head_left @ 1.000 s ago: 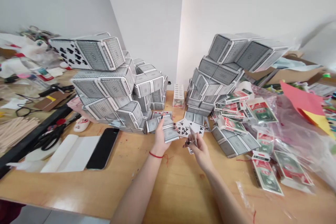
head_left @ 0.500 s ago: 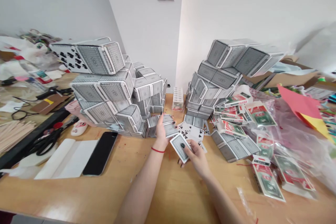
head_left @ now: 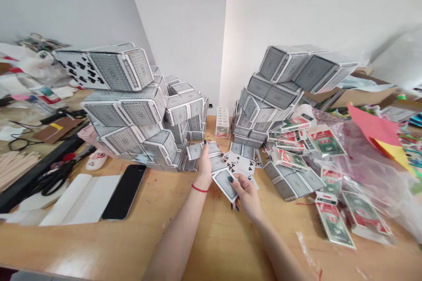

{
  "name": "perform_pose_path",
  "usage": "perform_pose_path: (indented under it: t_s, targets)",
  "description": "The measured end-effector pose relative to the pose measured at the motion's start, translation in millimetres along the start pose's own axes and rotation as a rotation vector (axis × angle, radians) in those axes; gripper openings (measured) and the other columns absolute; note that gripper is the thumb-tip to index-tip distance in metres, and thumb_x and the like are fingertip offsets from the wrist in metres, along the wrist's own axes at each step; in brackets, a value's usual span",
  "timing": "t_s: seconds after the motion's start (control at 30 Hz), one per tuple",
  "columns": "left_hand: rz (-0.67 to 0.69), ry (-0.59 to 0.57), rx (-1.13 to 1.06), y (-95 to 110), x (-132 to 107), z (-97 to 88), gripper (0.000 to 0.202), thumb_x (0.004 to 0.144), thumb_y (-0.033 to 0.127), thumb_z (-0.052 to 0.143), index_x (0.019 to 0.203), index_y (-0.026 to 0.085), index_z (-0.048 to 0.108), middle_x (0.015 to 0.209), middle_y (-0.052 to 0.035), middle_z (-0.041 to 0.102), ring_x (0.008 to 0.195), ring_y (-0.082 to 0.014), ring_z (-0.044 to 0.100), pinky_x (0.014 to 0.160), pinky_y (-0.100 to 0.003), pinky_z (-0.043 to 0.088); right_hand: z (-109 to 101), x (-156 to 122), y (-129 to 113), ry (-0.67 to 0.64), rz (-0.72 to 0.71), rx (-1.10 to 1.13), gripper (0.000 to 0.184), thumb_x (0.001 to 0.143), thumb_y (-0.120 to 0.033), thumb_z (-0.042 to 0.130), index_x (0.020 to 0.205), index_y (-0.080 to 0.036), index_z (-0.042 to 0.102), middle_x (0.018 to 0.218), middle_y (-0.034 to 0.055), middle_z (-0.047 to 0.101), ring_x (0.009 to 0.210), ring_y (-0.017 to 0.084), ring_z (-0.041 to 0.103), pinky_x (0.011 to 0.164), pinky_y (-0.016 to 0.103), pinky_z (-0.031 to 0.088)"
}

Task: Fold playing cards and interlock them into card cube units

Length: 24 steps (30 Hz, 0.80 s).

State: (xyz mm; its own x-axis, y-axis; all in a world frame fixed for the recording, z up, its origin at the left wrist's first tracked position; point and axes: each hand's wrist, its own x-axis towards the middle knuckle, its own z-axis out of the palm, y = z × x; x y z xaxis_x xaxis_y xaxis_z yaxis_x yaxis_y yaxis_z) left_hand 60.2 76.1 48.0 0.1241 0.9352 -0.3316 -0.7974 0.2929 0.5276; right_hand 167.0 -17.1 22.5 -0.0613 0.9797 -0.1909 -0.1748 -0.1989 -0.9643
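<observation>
Near the middle of the table, my right hand (head_left: pixel 245 191) pinches a playing card (head_left: pixel 224 183), grey patterned back up, thumb on top and dark-nailed fingers below. Just left of it my left hand (head_left: pixel 205 164) is closed round a grey-backed playing-card piece (head_left: pixel 216 163), which seems to be joined cards; its far side is partly hidden. The pinched card lies close to the near edge of that piece; whether they touch I cannot tell. Beyond my hands lie loose playing cards (head_left: pixel 243 161), some showing clubs. Stacked card blocks rise on the left (head_left: pixel 141 109) and right (head_left: pixel 277 90).
Red and green card boxes (head_left: pixel 326 142) and clear plastic wrap (head_left: pixel 362 153) crowd the right. A black phone (head_left: pixel 124 192), white paper (head_left: pixel 92 197) and black scissors (head_left: pixel 52 180) lie left. A clear box (head_left: pixel 222 123) stands near the wall.
The piece in my left hand has tilted and lifted slightly. Under the pinched card, my right fingers have shifted and show more. The view has moved a little.
</observation>
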Motion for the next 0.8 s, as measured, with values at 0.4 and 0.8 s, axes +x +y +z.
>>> perform_pose_path:
  t_s: [0.4,0.8]
  targets:
    - [-0.005,-0.143,-0.013,6,-9,6.4,0.028,0.076,0.044,0.049,0.08,0.017,0.056,0.072,-0.0029,0.061,0.052,-0.0118,0.055,0.05,-0.024,0.046,14,-5,10,0.203,-0.103,-0.024,0.033,0.076,-0.051,0.05,0.084,-0.02,0.049,0.049,-0.0074,0.043,0.025,0.007,0.04,0.023,0.019,0.033]
    - [0.057,-0.17,-0.06,-6,-12,8.3,0.027,0.076,0.042,0.051,0.092,0.021,0.054,0.077,-0.0015,0.06,0.052,-0.0106,0.053,0.053,-0.026,0.044,10,2,23,0.213,-0.087,0.041,0.031,0.075,-0.05,0.052,0.081,-0.019,0.048,0.047,-0.0095,0.041,0.025,0.005,0.035,0.023,0.017,0.029]
